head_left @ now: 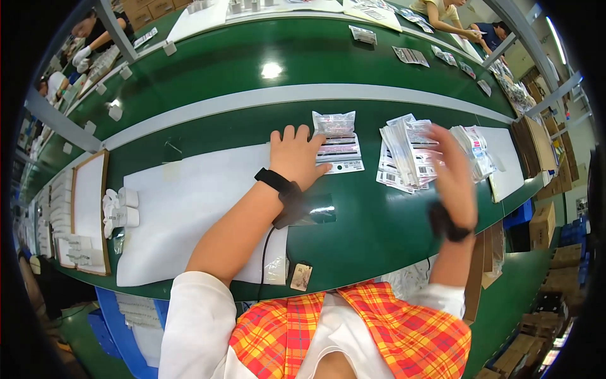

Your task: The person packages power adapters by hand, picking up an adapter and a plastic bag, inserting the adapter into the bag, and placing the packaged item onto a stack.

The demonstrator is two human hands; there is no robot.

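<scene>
My left hand lies flat with its fingers spread at the right end of a white sheet. Its thumb and forefinger rest on the left edge of a printed flat pouch. A puffed silvery pouch lies at the far end of that flat one. To the right, my right hand is smeared by motion, so its grip cannot be made out. It hovers beside a loose stack of printed pouches, partly covering the stack's right edge. Another pile of pouches lies just beyond it.
A white sheet covers the left of the green table. White rolled items stand by a tray. A small tan block lies near the front edge. Behind a pale rail, a belt carries pouches; other people work beyond.
</scene>
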